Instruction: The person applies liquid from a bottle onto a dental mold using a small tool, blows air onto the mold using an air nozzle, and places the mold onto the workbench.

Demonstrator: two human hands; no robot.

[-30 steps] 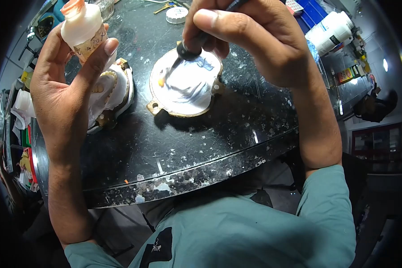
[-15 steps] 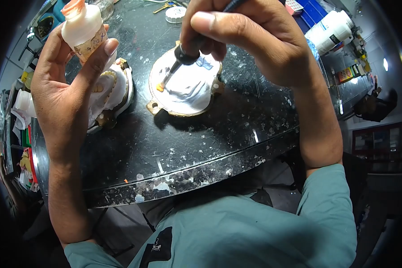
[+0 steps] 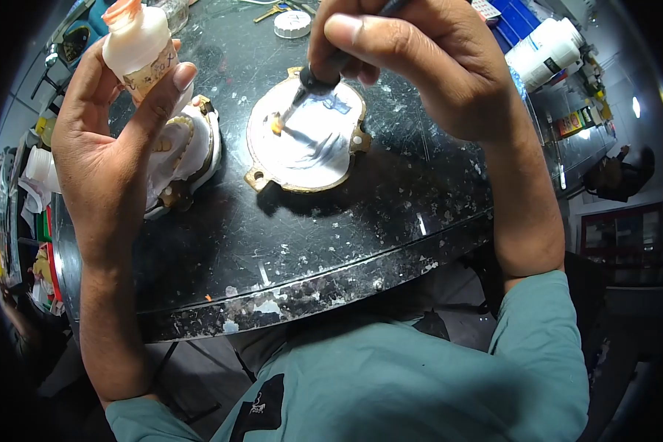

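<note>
My left hand (image 3: 99,158) is wrapped round a small white plastic bottle (image 3: 134,46) with an orange-stained neck and a handwritten label. Between the fingers of my right hand (image 3: 442,62) is a dark-handled brush (image 3: 295,102), pointing down and left. Its orange-tinged tip is at the white plaster inside a brass dental flask half (image 3: 257,179); whether it touches is hard to tell. Partly behind my left hand, another flask half (image 3: 212,151) holds white plaster with a row of teeth (image 3: 186,132) set in it.
A white ribbed cap (image 3: 292,24) and a key (image 3: 271,12) lie at the back of the scratched black table (image 3: 331,243). To the right stand a large white jar (image 3: 549,51) and a blue tray (image 3: 519,22). A seated person (image 3: 613,175) appears far right.
The brush tip has moved slightly up and right over the plaster, along with my right hand. My left hand and the bottle have stayed almost still.
</note>
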